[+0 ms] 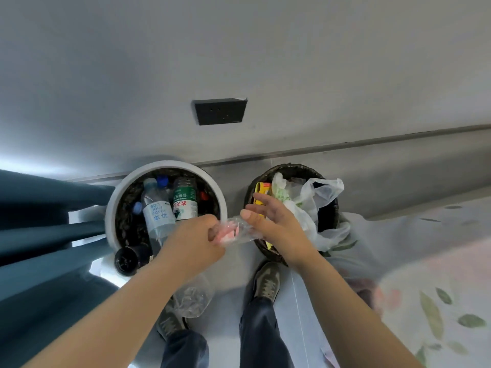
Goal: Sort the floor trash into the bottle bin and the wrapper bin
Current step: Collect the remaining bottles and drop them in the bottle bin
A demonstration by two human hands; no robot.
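A clear plastic wrapper with pink print (pixel 233 231) hangs between the two bins. My left hand (pixel 198 239) grips its left end, fingers curled round it. My right hand (pixel 268 221) touches its right end with thumb and fingers fairly straight, above the dark wicker wrapper bin (pixel 330 208). That bin holds a white plastic bag (pixel 310 197) and a yellow wrapper (pixel 261 188). The white-rimmed bottle bin (pixel 111 205) on the left holds several plastic bottles (pixel 170 205). A crumpled clear plastic bottle (pixel 192 297) lies under my left forearm; how it is held is hidden.
Both bins stand against a grey wall with a dark socket plate (pixel 220 111). Teal curtain folds (pixel 39 235) hang at the left. A leaf-printed bedsheet (pixel 425 274) fills the right. My shoes (pixel 267 281) stand on the floor just in front of the bins.
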